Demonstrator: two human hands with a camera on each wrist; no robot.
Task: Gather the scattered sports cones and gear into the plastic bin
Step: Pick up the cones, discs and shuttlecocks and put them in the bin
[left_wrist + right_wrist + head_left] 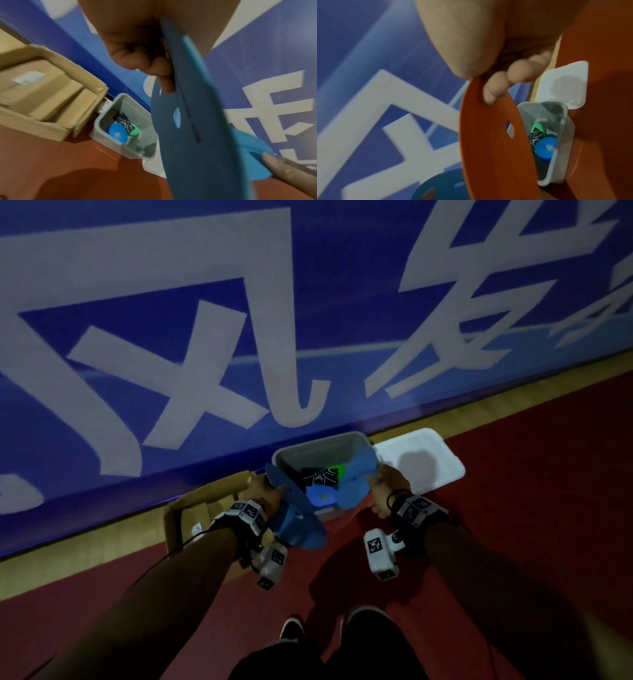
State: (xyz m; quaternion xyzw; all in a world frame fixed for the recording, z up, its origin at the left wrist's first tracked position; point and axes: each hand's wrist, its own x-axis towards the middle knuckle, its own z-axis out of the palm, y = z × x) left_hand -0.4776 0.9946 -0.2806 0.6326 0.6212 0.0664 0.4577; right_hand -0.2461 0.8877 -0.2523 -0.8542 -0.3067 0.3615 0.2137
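Observation:
A grey plastic bin stands on the red floor against the blue banner. Inside it lie a blue disc cone, a green piece and a black patterned item. My left hand grips a stack of blue disc cones by the rim, tilted over the bin's near left corner. My right hand pinches a light blue cone over the bin's right side. In the right wrist view the same fingers pinch an orange-red disc cone.
The bin's white lid lies flat on the floor to its right. An open cardboard box holding smaller cartons sits to the bin's left. The blue banner wall rises right behind. My shoes stand on the red floor below.

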